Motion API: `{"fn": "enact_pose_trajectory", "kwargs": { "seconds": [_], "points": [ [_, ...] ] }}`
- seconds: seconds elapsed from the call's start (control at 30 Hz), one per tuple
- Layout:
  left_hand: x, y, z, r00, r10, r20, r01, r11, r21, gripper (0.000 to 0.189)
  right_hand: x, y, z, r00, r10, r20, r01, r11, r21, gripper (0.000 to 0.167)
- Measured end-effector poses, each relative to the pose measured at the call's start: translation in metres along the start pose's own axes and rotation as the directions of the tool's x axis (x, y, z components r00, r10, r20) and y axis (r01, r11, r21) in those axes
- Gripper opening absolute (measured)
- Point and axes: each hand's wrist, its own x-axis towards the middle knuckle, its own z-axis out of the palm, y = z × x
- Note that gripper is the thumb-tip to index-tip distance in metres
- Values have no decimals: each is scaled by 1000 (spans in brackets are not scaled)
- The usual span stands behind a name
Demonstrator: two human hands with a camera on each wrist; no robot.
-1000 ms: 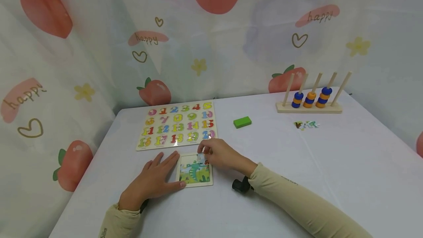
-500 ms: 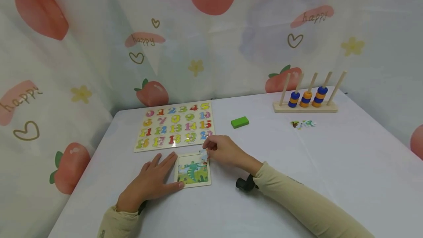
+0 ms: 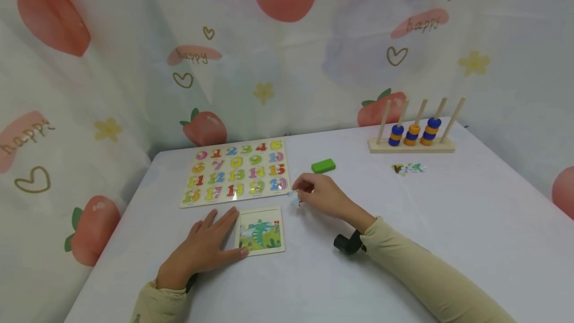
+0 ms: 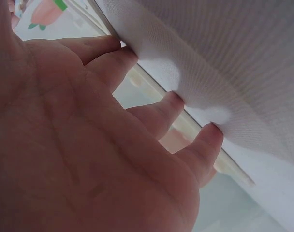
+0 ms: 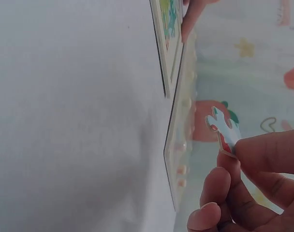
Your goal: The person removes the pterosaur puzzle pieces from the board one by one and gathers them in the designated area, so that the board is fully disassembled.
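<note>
A small square jigsaw tray (image 3: 257,215) with a green dinosaur picture lies on the white table. Its upper strip is bare, showing the pale base. My left hand (image 3: 202,248) lies spread at the tray's left side, fingertips by the upper left corner and thumb on the lower left edge. To the right of the tray, above the table, my right hand (image 3: 326,197) pinches a jigsaw piece (image 3: 293,198) between thumb and fingers. In the right wrist view the piece (image 5: 224,126) is light blue with a red patch and stands apart from the tray.
Behind the tray lies a wooden number board (image 3: 235,172). A green block (image 3: 323,166) sits to its right. Farther right are loose jigsaw pieces (image 3: 409,168) and a peg abacus (image 3: 411,146) with blue and orange rings. A printed curtain (image 3: 287,64) hangs behind the table.
My right hand has lifted the jigsaw piece off the tray's upper right corner and carried it to the right. My left hand has stayed beside the tray. The head view has shifted slightly.
</note>
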Motion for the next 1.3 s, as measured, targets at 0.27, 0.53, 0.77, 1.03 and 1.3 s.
{"fn": "enact_pose_trajectory", "kwargs": {
  "seconds": [0.27, 0.53, 0.77, 1.03, 1.3],
  "points": [
    [0, -1, 0, 1000, -2, -2, 2, 1000, -8, 105, -2, 5, -16, 998, 33, -62, -34, 999, -13, 16],
    [-1, -2, 1, 1000, -3, 3, 3, 1000, -6, 105, -4, 15, -31, 993, 51, -106, -51, 999, 1, 20],
    [0, -2, 1, 1000, -2, 4, 2, 1000, -13, 105, -5, 21, -44, 991, 57, -124, -56, 998, 10, 22],
    [1, -3, 2, 1000, -14, 2, 14, 1000, -3, 105, -8, 28, -69, 981, 83, -177, -78, 996, 32, 21],
    [-1, 1, -2, 1000, 0, 1, 0, 1000, -16, 105, -12, 33, -93, 971, 122, -204, -121, 992, 20, 24]
  ]
}}
